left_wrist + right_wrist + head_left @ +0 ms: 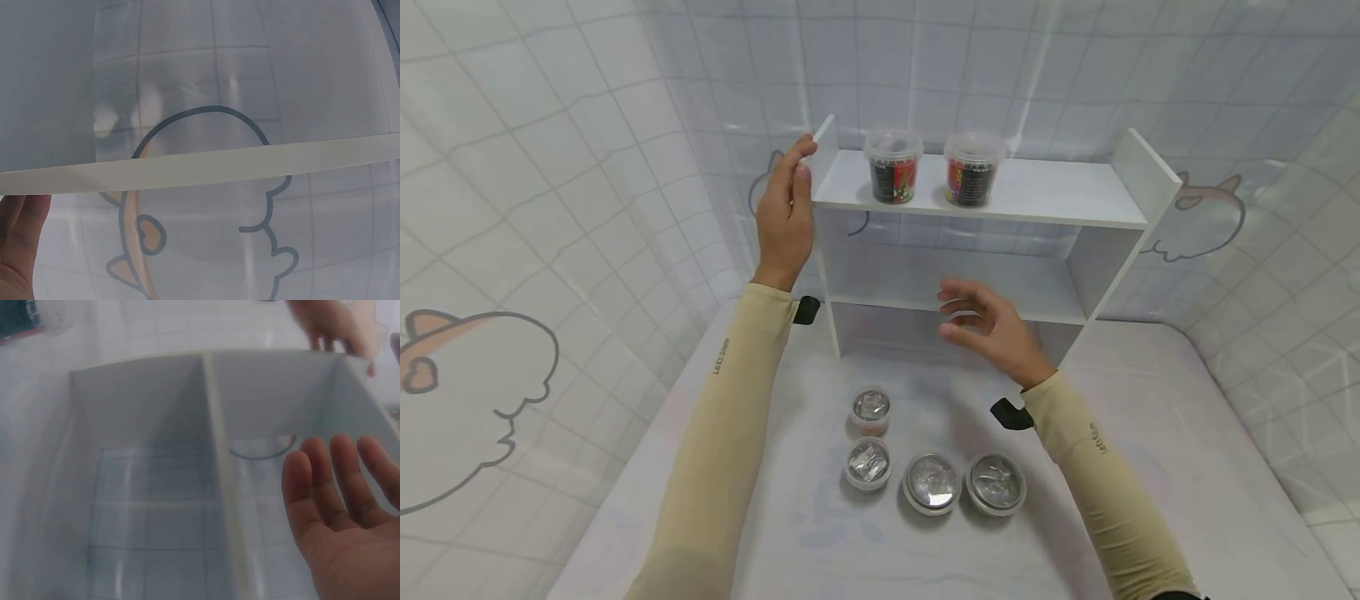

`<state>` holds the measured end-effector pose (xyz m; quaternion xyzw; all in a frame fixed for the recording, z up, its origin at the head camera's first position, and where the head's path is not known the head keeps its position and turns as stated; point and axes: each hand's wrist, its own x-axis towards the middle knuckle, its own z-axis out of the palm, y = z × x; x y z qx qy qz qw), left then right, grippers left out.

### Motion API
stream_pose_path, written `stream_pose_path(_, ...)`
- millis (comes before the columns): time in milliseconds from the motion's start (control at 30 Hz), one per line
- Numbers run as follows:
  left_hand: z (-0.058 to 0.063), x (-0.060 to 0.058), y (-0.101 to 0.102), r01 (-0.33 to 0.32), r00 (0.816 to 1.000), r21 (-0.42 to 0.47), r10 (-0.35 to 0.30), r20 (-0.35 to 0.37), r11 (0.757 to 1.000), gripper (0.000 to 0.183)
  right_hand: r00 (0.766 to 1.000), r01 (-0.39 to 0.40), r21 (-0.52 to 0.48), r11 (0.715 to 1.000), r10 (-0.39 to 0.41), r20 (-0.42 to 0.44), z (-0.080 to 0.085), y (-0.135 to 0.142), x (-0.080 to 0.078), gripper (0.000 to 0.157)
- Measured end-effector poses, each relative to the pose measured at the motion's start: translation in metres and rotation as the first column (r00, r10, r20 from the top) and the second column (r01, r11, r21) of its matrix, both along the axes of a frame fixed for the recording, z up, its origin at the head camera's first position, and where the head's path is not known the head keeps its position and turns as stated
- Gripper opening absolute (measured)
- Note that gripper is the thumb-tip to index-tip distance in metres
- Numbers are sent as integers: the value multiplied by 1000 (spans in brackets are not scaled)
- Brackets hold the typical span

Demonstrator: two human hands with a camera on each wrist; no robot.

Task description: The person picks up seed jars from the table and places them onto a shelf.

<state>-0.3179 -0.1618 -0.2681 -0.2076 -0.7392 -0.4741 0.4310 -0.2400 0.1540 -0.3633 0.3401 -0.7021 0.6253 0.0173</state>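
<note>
The fingers (pixel 299 487) of the right hand (pixel 1000 333) are loosely curved, slightly apart and hold nothing; the hand hovers in front of the white shelf unit (pixel 1052 187), over the line of its middle board (pixel 887 279). The fingers of the left hand (pixel 786 221) lie together at the upper edge of the left side panel (pixel 827 158); whether they pinch it or merely rest against it cannot be told. Beyond them, on the top board, two printed cups stand upright and apart: the left cup (pixel 895 171) and the right cup (pixel 973 173). Below, in front of the unit, four silvery-topped containers stand on the white cloth (pixel 820 558): a rear small tub (pixel 871 410), a front small tub (pixel 867 464), a left large tub (pixel 932 483) and, just beside it, a right large tub (pixel 996 484). Judged from this layout, the work appears partly done: two containers are up on the unit, whereas four remain to be dealt with, neither hand touching any of them.
</note>
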Motion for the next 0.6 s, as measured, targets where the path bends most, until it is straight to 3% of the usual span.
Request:
stream_pose_path(433,0,1,1,18,1000,23,-18,-12,1000,33,999,-20,22,1000,19,34,-24,-11,1,61)
stream_pose_path(600,7,11,6,30,1000,32,-29,-10,999,33,998,-26,20,999,25,50,-32,-13,-1,61)
